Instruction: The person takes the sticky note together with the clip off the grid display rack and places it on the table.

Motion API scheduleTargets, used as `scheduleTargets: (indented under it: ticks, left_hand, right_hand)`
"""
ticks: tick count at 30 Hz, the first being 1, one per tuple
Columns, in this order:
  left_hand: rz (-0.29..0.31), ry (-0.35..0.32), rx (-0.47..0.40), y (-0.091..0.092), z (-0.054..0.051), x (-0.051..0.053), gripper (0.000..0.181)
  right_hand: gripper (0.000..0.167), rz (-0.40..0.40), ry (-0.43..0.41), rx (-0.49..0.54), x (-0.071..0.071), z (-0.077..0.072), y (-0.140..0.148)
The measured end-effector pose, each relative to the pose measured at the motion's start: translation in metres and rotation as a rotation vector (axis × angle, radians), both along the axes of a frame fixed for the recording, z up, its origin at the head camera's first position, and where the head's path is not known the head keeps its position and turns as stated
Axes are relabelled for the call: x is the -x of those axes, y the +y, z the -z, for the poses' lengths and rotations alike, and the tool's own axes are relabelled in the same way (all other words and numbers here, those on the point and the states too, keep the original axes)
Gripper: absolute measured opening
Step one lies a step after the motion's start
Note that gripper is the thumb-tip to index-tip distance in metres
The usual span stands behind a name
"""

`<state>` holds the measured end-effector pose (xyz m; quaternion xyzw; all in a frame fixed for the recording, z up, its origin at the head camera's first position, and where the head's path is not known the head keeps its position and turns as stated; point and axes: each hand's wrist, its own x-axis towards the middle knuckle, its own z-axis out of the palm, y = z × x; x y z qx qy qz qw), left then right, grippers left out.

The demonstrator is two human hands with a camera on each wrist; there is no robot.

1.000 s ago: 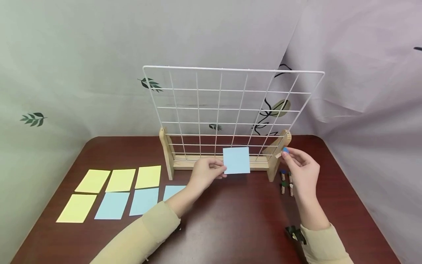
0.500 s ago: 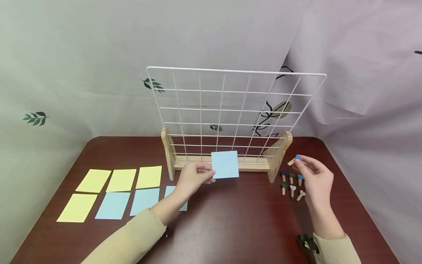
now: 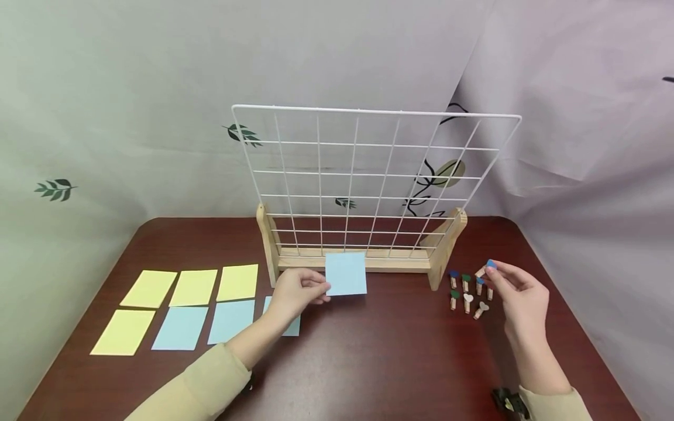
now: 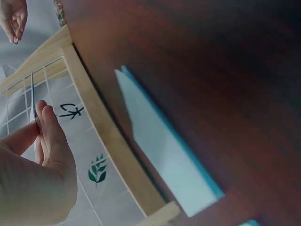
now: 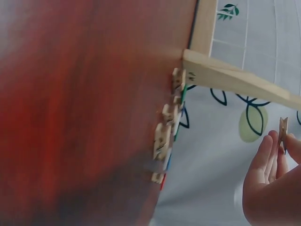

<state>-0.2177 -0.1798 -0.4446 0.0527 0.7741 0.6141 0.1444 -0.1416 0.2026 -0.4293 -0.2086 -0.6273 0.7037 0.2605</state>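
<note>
My left hand (image 3: 299, 293) pinches a light blue square sheet of paper (image 3: 345, 273) by its left edge, held up in front of the wooden foot bar of a white wire grid rack (image 3: 363, 158). In the left wrist view the sheet appears edge-on between thumb and fingers. My right hand (image 3: 525, 298) pinches a small wooden clothespin (image 5: 283, 131) with a blue top, above the right side of the table. Just left of that hand, several small clothespins (image 3: 467, 300) with blue, green and white tops lie on the table.
Yellow paper squares (image 3: 149, 289) and blue paper squares (image 3: 231, 321) lie in two rows on the left of the dark red table (image 3: 379, 356). The rack's right wooden foot (image 3: 444, 248) stands near the clothespins. A patterned cloth (image 3: 158, 105) hangs behind.
My left hand has moved left and slightly down with the blue sheet, away from the rack's right half. My right hand has moved right and down with the clothespin, exposing more clothespins.
</note>
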Motion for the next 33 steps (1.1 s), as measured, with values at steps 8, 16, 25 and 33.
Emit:
scheduleTargets:
  ticks: [8,16,25,33]
  left_hand:
    - [0.000,-0.022,0.085,-0.012,0.010,-0.004,0.011]
    - [0.047,-0.027,0.125,-0.021,0.020,-0.007,0.013]
    - [0.077,-0.044,0.173,-0.025,0.025,-0.011,0.010]
    - [0.099,-0.050,0.175,-0.028,0.025,-0.013,0.011]
  right_hand:
    - [0.021,-0.045,-0.059,-0.030,-0.010,0.008,0.013]
    - [0.025,-0.128,-0.056,-0.018,-0.022,0.014,0.029]
    - [0.027,-0.170,-0.060,-0.067,-0.028,0.019,0.041]
    - [0.022,-0.189,-0.125,-0.139,-0.038,0.020,0.056]
